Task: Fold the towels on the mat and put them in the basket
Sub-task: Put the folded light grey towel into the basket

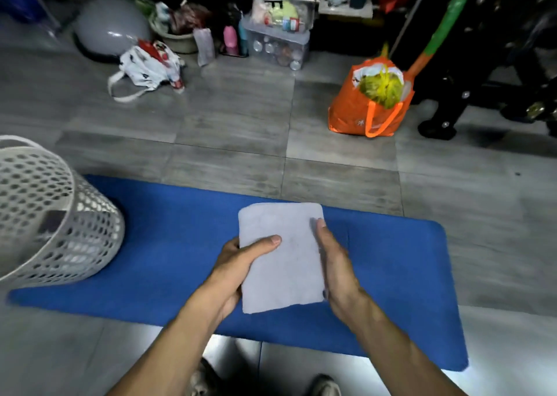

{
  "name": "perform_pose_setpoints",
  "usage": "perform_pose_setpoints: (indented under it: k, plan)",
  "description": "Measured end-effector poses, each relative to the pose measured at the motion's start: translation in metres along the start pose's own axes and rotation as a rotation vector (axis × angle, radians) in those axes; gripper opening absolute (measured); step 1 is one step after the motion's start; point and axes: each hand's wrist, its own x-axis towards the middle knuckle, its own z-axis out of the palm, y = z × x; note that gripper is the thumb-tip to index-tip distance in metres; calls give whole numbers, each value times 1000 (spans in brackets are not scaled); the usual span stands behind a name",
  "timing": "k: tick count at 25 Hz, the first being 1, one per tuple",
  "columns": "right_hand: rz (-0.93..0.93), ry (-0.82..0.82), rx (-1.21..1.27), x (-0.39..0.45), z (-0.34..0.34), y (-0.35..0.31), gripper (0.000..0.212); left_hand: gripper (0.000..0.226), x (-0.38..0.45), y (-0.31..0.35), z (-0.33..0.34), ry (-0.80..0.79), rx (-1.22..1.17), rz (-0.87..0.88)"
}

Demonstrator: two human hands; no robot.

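The grey tiled floor (229, 130) carries a blue mat (168, 244) laid across the near part of the scene, and on the mat's left end stands a white perforated basket (60, 232), tilted toward the viewer; something dark shows through its holes, but what lies inside cannot be told. At the far right an orange bag (355, 115) sits on the floor, open, with a yellow-green bundle in its mouth. Above the middle of the mat a pale towel (283, 260), folded to a compact rectangle, is held between both hands. The left hand (238, 269) grips its left edge, thumb curled over the top face. The right hand (334, 263) lies along the right edge, fingers fairly straight and pressed flat to it. Judging from this, the carry left to the basket is what remains: the layers could slide open if the flat right hand lets go early, and the tilted basket could tip or shift if the towel is dropped against its rim.
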Motion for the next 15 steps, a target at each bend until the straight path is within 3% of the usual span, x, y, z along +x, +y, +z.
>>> perform_pose_setpoints:
  k: [6,8,11,15]
  plan:
    - [-79,-53,-132,-145,57,-89,38,43,-145,84,-11,88,-76,-3]
    - [-125,-47,-173,-180,76,-105,35,52,-185,95,-15,119,-129,0]
    - [-148,-66,-233,-221,102,-117,34,43,-238,101,-22,185,-213,44]
    - [-124,-117,-262,-264,138,-113,30,50,-295,97,-47,302,-232,76]
